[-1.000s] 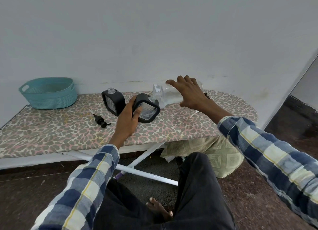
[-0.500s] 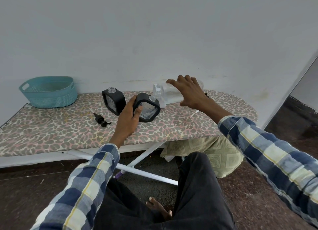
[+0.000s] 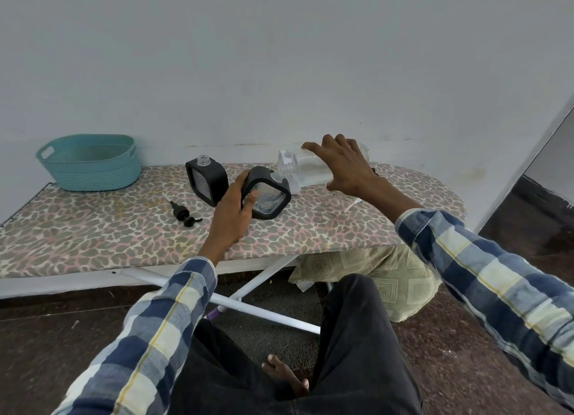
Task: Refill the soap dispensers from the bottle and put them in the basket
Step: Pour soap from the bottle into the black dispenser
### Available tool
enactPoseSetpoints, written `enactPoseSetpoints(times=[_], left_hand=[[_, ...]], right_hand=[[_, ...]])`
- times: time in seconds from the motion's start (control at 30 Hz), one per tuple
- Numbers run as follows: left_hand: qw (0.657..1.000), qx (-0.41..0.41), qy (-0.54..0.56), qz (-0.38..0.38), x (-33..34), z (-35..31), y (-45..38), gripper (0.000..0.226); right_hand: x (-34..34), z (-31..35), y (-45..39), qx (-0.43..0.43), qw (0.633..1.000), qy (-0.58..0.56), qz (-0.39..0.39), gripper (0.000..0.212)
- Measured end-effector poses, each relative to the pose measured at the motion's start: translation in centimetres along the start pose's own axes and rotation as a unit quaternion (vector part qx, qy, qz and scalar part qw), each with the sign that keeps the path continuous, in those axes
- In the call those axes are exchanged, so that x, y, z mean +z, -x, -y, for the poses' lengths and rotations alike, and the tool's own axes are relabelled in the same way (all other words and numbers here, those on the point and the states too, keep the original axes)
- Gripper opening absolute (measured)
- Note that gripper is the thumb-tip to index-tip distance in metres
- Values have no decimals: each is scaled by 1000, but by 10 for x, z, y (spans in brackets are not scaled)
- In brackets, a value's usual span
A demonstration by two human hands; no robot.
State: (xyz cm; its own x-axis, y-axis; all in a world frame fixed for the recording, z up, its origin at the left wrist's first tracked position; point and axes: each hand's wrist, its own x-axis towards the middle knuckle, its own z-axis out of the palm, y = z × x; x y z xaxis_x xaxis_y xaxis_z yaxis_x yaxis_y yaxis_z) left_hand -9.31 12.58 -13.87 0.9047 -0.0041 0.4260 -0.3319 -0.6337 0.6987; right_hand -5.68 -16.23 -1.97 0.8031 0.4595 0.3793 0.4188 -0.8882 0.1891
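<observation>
At frame centre the left hand grips a black-framed dispenser, tilted with its neck up-right. The right hand holds the clear bottle lying sideways — mouth pointing left at that neck, contents hard to make out. A second dispenser stands upright; the teal basket sits upper left.

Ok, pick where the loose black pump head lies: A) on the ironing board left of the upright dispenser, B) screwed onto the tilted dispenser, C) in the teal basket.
A: the black pump head lies on the ironing board, left of the upright dispenser.
</observation>
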Motion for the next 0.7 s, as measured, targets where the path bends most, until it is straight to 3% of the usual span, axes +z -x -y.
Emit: enactPoseSetpoints(times=[0.6,0.7], left_hand=[[1000,1,8,-18,3,8,-3,61],[999,-13,5,-31,2,10,-3,70]], right_hand=[[31,10,12,58,993,-99,-13,111],[38,16,16,81,989,-122,-28,109]])
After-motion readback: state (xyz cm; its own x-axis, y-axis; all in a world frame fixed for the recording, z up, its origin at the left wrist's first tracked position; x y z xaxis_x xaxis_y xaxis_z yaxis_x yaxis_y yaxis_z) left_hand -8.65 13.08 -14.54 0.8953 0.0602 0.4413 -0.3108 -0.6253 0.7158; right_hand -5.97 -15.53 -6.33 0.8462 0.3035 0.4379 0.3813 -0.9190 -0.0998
